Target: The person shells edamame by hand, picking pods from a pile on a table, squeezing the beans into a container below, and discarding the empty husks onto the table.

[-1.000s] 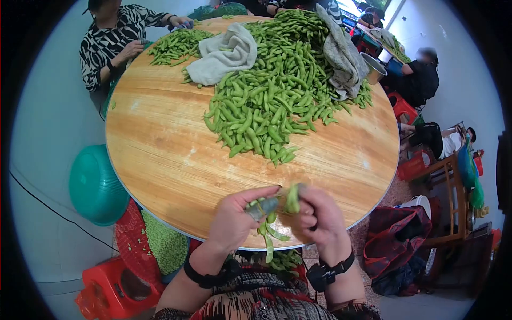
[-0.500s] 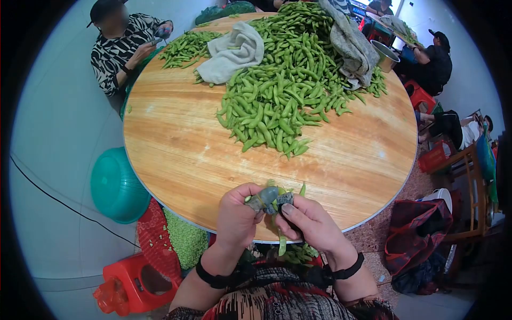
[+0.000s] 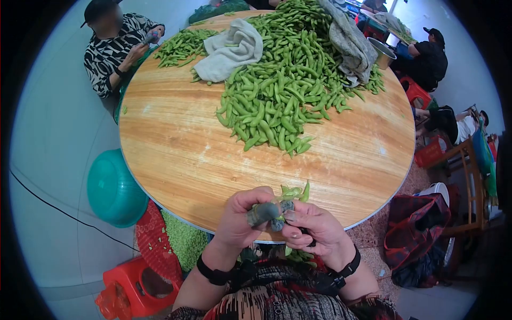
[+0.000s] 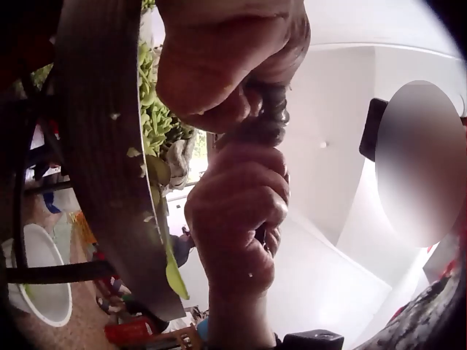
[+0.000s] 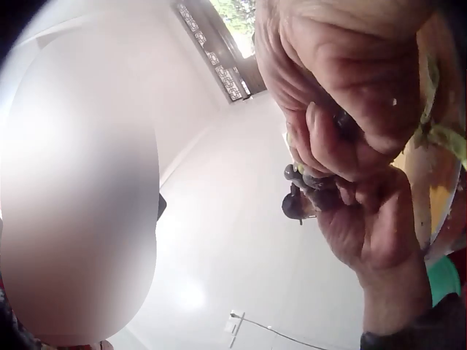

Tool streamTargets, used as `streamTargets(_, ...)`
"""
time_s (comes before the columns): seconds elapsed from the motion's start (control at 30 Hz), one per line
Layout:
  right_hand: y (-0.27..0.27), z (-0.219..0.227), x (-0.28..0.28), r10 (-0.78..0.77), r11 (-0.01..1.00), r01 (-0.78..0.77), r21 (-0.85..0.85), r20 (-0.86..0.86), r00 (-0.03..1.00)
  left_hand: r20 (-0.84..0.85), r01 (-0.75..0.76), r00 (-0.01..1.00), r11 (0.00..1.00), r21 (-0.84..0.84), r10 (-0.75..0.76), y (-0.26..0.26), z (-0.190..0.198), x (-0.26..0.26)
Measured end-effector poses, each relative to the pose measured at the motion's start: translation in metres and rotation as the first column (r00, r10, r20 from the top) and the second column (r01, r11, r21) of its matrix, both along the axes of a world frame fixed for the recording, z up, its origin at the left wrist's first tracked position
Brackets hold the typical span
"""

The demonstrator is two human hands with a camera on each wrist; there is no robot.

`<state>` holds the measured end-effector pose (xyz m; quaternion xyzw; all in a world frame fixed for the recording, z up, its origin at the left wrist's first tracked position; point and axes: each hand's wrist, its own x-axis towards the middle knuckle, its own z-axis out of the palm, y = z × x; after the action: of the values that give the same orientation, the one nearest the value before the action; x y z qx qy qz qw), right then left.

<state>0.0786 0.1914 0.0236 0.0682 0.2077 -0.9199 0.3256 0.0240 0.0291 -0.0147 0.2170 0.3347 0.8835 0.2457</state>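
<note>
Above the near edge of the round wooden table [image 3: 176, 154], both hands meet around green pods [image 3: 292, 193]. The left hand [image 3: 240, 216], its thumb in a dark grey cover [image 3: 262, 214], pinches at the pods from the left. From the right, the right hand [image 3: 320, 226] has curled fingers and grips the pods; dark covers show on its fingertips side too. Pod ends stick out beyond the fingers, and more pods hang below them. The left wrist view shows the fists touching, a pod [image 4: 175, 281] beside them. Exactly which pod each hand pinches is hidden.
A large pod heap [image 3: 277, 96] covers the far middle, with a white cloth [image 3: 229, 50] and a grey cloth [image 3: 352, 48] on it. Left of the table are a green basin [image 3: 114, 189], shelled beans [image 3: 184, 240] and a red stool [image 3: 141, 288]. A plaid bag [image 3: 416, 226] stands right.
The hands were apart a second ago, the right one holding pods; they have come together around the pods. The camera view has shifted slightly.
</note>
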Motion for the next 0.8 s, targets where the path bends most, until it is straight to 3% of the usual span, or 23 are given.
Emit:
streamTargets(0.07,-0.003,0.003,-0.001,-0.081,0.964,0.102,0.245,-0.092,0.992,0.266,0.012,0.964,1.000,0.015,-0.016,-0.001,0.003,0.005)
streamTargets(0.1,-0.005,0.004,-0.001,-0.085,0.963,0.106,0.249,-0.095,0.992,0.264,0.016,0.964,1.000,0.020,-0.020,-0.002,0.004,0.005)
streamTargets(0.13,-0.007,0.005,0.000,-0.097,0.847,0.215,0.486,-0.256,0.962,0.329,0.029,0.944,0.999,0.024,-0.035,-0.003,0.005,0.005)
streamTargets(0.17,-0.009,0.005,0.001,-0.064,0.666,0.343,0.663,-0.406,0.911,0.395,0.044,0.917,0.999,0.026,-0.051,-0.004,0.006,0.006)
streamTargets(0.2,-0.013,0.005,0.002,-0.069,0.662,0.345,0.666,-0.404,0.912,0.397,0.050,0.916,0.998,0.029,-0.057,-0.002,0.008,0.009)
streamTargets(0.27,-0.019,0.004,0.003,0.110,0.259,0.590,0.765,-0.630,0.769,0.299,-0.182,0.926,0.966,-0.182,0.231,0.004,0.010,0.015)
streamTargets(0.3,-0.018,0.001,0.002,0.109,0.254,0.593,0.764,-0.632,0.768,0.298,-0.179,0.928,0.968,-0.178,0.226,0.004,0.008,0.015)
streamTargets(0.37,-0.017,-0.006,0.001,0.032,0.287,0.551,0.784,-0.582,0.812,-0.147,-0.365,0.930,0.796,-0.483,0.337,0.004,0.003,0.015)
streamTargets(0.4,-0.014,-0.003,-0.001,0.027,0.283,0.553,0.784,-0.583,0.812,-0.148,-0.360,0.932,0.798,-0.483,0.331,0.004,0.002,0.015)
streamTargets(0.43,-0.010,0.002,-0.004,-0.152,0.609,0.376,0.699,-0.363,0.920,-0.101,-0.327,0.943,0.834,-0.444,0.317,0.003,0.001,0.015)
streamTargets(0.47,-0.007,0.005,-0.007,-0.220,0.862,0.230,0.453,-0.074,0.973,-0.055,-0.295,0.953,0.866,-0.403,0.299,0.003,0.001,0.014)
streamTargets(0.53,-0.009,0.003,-0.007,-0.225,0.904,0.213,0.372,-0.011,0.974,-0.041,-0.270,0.960,0.873,-0.407,0.278,0.002,0.006,0.013)
streamTargets(0.6,-0.022,0.000,-0.003,-0.195,0.538,0.389,0.748,-0.338,0.921,-0.024,-0.249,0.965,0.877,-0.412,0.262,0.004,0.009,0.011)
streamTargets(0.63,-0.027,-0.007,-0.002,-0.195,0.539,0.387,0.748,-0.336,0.922,0.015,-0.255,0.956,0.860,-0.441,0.291,0.006,0.009,0.010)
streamTargets(0.67,-0.031,-0.018,-0.003,-0.049,0.208,0.619,0.758,-0.624,0.780,0.053,-0.260,0.946,0.844,-0.470,0.321,0.008,0.009,0.010)
streamTargets(0.7,-0.033,-0.024,-0.003,0.197,-0.102,0.810,0.577,-0.786,0.585,0.053,-0.260,0.946,0.844,-0.469,0.321,0.007,0.008,0.009)
streamTargets(0.73,-0.032,-0.024,-0.003,0.197,-0.102,0.810,0.578,-0.786,0.586,0.124,-0.220,0.947,0.877,-0.428,0.298,0.005,0.005,0.007)
streamTargets(0.8,-0.028,-0.021,-0.004,0.140,0.024,0.707,0.706,-0.703,0.697,0.194,-0.180,0.943,0.904,-0.387,0.271,0.003,0.005,0.005)
